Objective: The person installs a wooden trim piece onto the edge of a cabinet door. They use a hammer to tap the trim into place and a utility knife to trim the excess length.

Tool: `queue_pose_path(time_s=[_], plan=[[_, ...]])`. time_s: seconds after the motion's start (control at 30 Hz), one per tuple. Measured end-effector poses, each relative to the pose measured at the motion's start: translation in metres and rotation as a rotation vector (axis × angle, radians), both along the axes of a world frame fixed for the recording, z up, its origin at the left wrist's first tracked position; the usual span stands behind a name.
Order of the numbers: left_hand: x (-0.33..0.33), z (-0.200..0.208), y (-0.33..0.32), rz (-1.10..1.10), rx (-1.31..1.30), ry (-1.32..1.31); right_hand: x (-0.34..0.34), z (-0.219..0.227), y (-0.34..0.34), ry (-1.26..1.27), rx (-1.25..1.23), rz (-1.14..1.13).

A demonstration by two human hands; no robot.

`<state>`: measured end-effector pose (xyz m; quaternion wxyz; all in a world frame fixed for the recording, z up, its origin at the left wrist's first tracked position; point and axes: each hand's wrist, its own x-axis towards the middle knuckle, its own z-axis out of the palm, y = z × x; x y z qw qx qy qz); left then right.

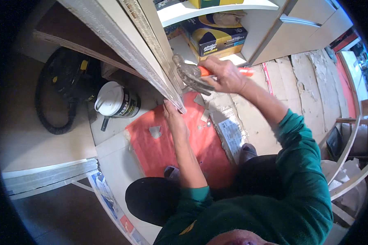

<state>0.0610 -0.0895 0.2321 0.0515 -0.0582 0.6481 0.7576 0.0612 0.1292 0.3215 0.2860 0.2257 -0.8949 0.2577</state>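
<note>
My right hand [225, 76] is closed around the orange handle of a claw hammer [189, 74]. The hammer is raised, and its metal head hangs beside the upright board edges. Lower down, my left hand [173, 116] grips the bottom end of a long pale board [151, 67] with a rough, whitish edge; some of its fingers are hidden by the board. Beneath both hands lies a red sheet [163, 143] on the floor, with small broken scraps on it. A flattened piece of cardboard with a printed label [232, 132] lies along the sheet's right side.
To the left stand a white-lidded bucket [110, 100] and a black vacuum cleaner with a hose [65, 81]. At the back, a white shelf [216, 11] holds boxes [214, 34]. Cardboard [286, 90] covers the floor at right, near curved pale strips [347, 151].
</note>
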Motion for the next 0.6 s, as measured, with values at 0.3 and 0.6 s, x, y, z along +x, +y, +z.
queue_pose_path(time_s=[0.3, 0.6], plan=[[0.004, -0.003, 0.0, -0.007, 0.075, -0.067, -0.014, -0.033, -0.073, 0.122, -0.404, -0.192], [0.006, 0.028, 0.003, -0.053, 0.093, -0.091, -0.023, -0.057, -0.085, 0.063, -0.475, -0.194]])
